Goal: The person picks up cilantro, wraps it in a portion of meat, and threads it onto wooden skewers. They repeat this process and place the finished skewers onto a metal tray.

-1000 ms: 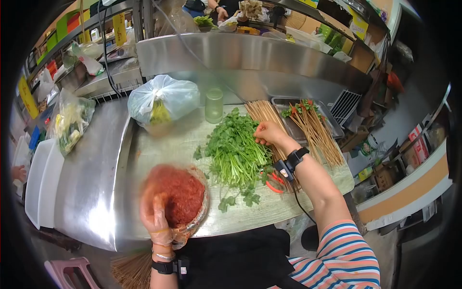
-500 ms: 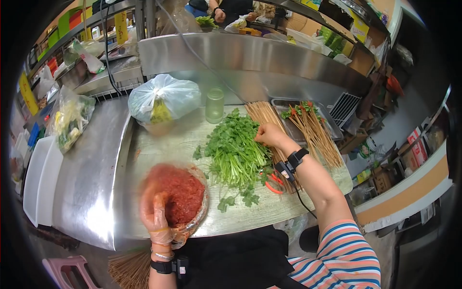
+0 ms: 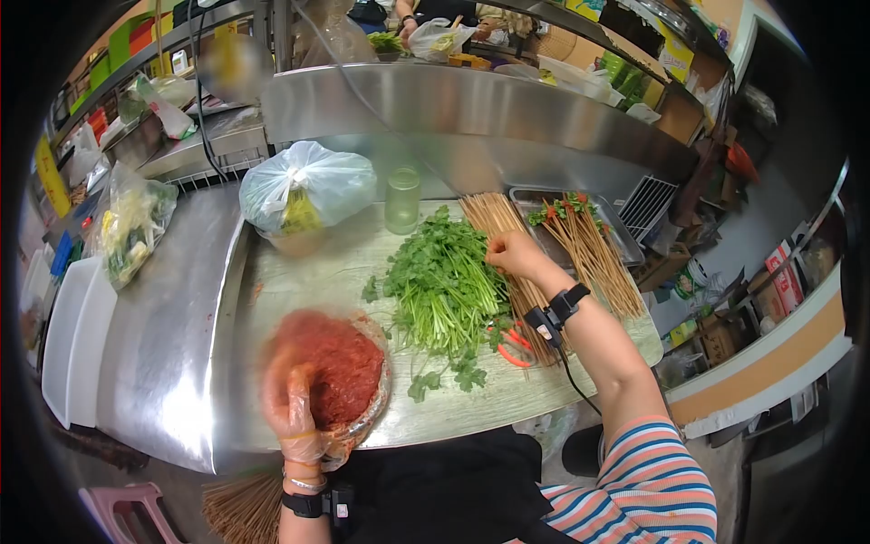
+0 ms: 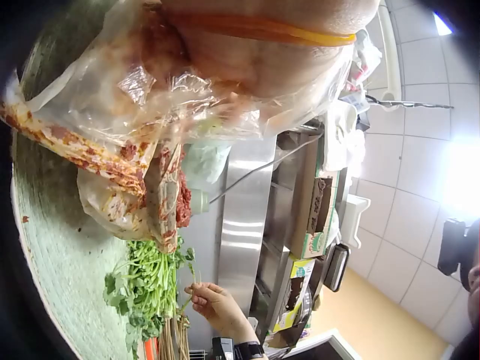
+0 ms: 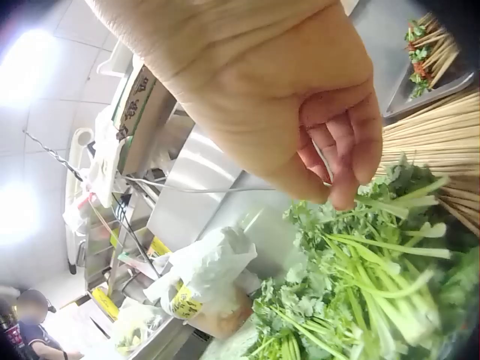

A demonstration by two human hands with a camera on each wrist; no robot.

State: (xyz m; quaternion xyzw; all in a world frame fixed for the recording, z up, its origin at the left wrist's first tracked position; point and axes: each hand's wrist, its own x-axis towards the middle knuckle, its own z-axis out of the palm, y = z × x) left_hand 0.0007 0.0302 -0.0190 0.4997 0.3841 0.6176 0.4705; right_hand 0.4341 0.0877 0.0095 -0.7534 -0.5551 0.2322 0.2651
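A bowl lined with a clear plastic bag (image 3: pixel 365 417) holds red minced meat (image 3: pixel 349 372) near the front edge. My left hand (image 3: pixel 294 412), in a clear plastic glove, is at its left side, its thumb over the meat; its other fingers are blurred. The left wrist view shows the smeared bag rim (image 4: pixel 90 161) beside the glove. Green coriander (image 3: pixel 444 281) lies in a heap mid-table. At its right edge my bare right hand (image 3: pixel 518 256) has curled fingers, and in the right wrist view the thumb and fingertips pinch a coriander stem (image 5: pixel 382 206).
Bare skewers (image 3: pixel 494 213) lie behind and beneath my right forearm. Skewers with greens and red pieces (image 3: pixel 594 249) rest on a metal tray (image 3: pixel 634 243). Red-handled scissors (image 3: pixel 517 349), a green glass (image 3: pixel 401 201) and a tied bag (image 3: pixel 308 186) are also on the table. A person stands beyond the steel ledge.
My right hand has shifted slightly to the right along the coriander's edge. The left hand stays at the meat bowl. Beyond the ledge, the other person's hands and a plastic bag have moved.
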